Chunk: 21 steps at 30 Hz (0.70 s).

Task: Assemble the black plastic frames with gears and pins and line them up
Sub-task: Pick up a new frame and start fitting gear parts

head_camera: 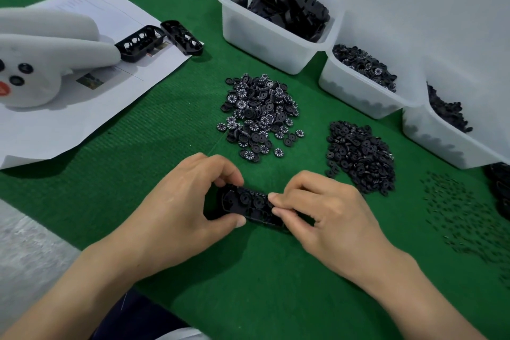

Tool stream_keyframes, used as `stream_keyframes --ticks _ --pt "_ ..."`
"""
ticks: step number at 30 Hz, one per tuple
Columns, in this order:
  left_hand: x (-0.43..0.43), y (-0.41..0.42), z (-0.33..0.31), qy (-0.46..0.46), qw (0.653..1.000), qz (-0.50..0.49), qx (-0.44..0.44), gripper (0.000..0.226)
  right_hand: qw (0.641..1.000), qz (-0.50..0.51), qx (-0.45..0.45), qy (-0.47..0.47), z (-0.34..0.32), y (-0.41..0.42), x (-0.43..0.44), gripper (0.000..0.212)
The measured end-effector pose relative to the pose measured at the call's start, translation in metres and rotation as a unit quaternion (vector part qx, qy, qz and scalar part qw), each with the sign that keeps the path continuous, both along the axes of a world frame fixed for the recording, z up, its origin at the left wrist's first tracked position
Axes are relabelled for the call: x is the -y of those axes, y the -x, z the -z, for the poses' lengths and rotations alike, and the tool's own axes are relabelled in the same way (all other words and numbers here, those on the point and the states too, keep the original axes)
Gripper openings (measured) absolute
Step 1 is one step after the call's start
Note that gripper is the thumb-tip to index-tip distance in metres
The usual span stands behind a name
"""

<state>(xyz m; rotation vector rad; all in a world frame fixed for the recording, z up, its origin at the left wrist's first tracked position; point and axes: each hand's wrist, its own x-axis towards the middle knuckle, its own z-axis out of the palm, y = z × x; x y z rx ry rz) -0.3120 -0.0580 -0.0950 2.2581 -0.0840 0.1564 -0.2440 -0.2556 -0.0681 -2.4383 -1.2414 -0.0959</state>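
A black plastic frame (249, 205) lies on the green mat near the front, with round gears seated in its pockets. My left hand (179, 201) grips its left end between thumb and fingers. My right hand (323, 210) pinches the frame's right end with thumb and forefinger; whatever small part it may hold there is hidden. Two other black frames (140, 43) (182, 37) rest side by side on a white paper sheet at the back left. A heap of numbered gears (259, 113) and a heap of plain black gears (358, 157) lie beyond my hands. Small pins (463, 215) are scattered at the right.
Three white bins stand along the back right: one with frames (276, 44), one with gears (356, 91), one with dark parts (441, 141). A white plush toy (41, 58) lies on the paper (55, 130) at the left. The mat's edge and a grey surface (27, 251) are at the front left.
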Motion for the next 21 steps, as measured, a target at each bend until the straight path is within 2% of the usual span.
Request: stream_keyframes --ticks 10,14,18,21 --pt "-0.0003 0.0009 0.0000 0.001 1.000 0.003 -0.001 0.033 0.998 -0.017 0.039 0.038 -0.0024 0.0033 0.0013 0.007" --pt "-0.0004 0.0004 0.0001 0.001 1.000 0.003 0.002 0.033 0.999 -0.008 0.034 0.023 -0.0013 0.0008 0.0023 0.007" --pt "-0.0001 0.0004 0.0003 -0.003 1.000 0.002 0.003 0.033 1.000 0.009 0.016 0.022 -0.0003 0.0026 0.0011 0.005" --pt "-0.0005 0.0008 0.0000 -0.005 1.000 0.006 0.000 0.033 0.997 0.037 -0.062 0.000 -0.0023 -0.0027 0.0036 0.013"
